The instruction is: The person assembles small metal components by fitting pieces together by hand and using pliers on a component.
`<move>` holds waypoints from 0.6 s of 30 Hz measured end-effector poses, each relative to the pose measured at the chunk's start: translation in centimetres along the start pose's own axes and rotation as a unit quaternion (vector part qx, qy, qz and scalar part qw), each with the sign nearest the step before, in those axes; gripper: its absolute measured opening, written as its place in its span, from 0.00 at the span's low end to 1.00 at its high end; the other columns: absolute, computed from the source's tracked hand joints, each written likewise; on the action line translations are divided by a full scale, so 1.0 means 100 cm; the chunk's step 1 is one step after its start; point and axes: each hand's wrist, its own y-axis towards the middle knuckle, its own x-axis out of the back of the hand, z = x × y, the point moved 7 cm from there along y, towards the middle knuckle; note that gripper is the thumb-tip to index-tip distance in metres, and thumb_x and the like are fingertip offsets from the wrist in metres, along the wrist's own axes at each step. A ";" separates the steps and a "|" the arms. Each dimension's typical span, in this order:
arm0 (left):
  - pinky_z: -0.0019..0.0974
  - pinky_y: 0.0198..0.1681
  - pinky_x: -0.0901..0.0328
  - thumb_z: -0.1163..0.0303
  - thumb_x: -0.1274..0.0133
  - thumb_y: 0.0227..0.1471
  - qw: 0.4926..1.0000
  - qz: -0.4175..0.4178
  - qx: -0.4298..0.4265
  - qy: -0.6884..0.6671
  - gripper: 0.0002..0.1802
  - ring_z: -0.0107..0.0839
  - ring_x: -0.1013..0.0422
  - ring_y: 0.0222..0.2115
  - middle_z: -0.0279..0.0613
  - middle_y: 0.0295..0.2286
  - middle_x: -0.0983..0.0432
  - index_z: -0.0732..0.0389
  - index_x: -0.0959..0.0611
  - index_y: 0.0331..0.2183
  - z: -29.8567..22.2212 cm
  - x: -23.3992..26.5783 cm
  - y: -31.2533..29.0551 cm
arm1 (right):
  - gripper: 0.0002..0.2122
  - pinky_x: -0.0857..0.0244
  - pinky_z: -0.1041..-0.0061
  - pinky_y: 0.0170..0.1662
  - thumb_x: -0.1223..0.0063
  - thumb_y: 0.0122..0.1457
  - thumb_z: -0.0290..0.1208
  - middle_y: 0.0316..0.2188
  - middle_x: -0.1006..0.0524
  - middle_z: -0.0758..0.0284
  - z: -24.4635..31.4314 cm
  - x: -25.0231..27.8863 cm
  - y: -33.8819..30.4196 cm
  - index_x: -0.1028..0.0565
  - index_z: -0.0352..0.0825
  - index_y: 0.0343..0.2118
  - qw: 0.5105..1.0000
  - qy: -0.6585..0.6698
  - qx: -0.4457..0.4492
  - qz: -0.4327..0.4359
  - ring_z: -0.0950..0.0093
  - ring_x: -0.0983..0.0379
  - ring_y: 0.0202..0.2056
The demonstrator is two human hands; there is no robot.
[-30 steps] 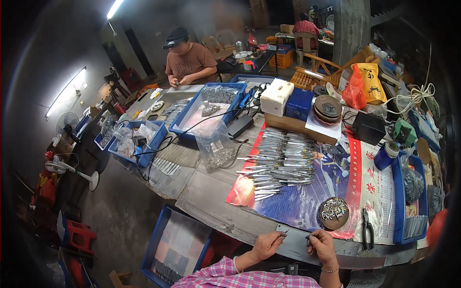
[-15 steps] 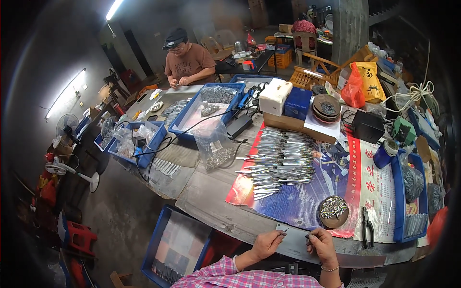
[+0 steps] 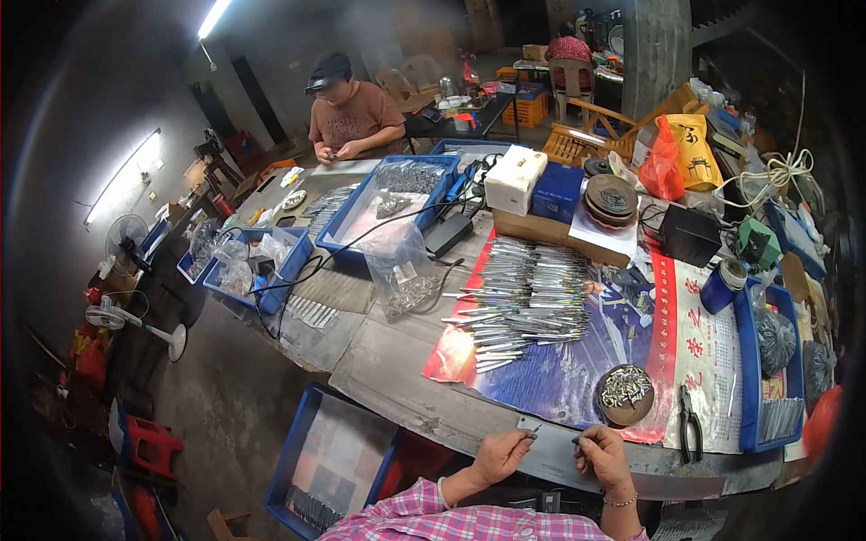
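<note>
Near the table's front edge, my left hand (image 3: 503,454) is closed in a pinch, and the tip of a small, thin, dark piece (image 3: 538,429) shows at its fingertips. A short gap away, my right hand (image 3: 604,458) is also closed, thumb against forefinger; whatever it pinches is too small to name. Both hands are above a flat grey metal plate (image 3: 557,458). Just beyond the right hand stands a round dish (image 3: 610,417) of small metal parts (image 3: 624,388). Farther off, many slim metal rods (image 3: 532,302) lie in rows on a printed poster (image 3: 622,338).
Black-handled pliers (image 3: 690,426) lie right of the dish, beside a blue tray (image 3: 749,379) with bags. A blue bin (image 3: 307,451) stands low at left. A clear bag (image 3: 397,270) and black cables lie mid-table. Across the table, a person (image 3: 356,117) works with both hands.
My hands stay almost in place, the left still pinching its piece, which shows slightly differently at the fingertips. The person across the table has shifted their head and hands slightly.
</note>
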 end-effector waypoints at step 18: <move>0.35 0.25 0.35 0.73 0.51 0.51 1.000 0.009 0.019 -0.003 0.07 0.42 0.28 0.23 0.48 0.25 0.26 0.66 0.23 0.32 0.001 0.000 0.000 | 0.06 0.39 0.86 0.18 0.53 0.57 0.28 0.20 0.28 0.69 0.002 -0.002 0.001 0.30 0.30 0.29 1.000 0.005 -0.002 -0.005 0.83 0.32 0.17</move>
